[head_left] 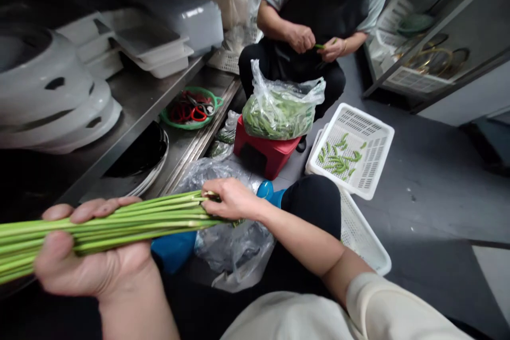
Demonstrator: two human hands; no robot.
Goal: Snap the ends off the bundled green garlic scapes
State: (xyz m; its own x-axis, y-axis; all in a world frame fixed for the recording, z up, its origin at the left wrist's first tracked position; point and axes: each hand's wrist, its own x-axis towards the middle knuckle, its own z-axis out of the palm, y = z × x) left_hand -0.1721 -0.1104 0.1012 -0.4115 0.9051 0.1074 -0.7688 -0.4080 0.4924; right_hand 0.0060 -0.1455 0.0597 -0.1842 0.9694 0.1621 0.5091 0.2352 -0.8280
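Stems point(119, 226), long and green, lie as one bundle across my left hand point(90, 255); my fingers curl over them and my thumb presses from below. My right hand point(231, 199) pinches the cut ends of the same bundle. Under the ends is a clear plastic bag point(235, 252) and a blue stool point(175, 249). Further away, a bag of green pods point(279, 111) sits on a red stool point(265, 154), beside a white basket point(370, 149) with some pods. Another person's hands point(314, 42) hold one pod.
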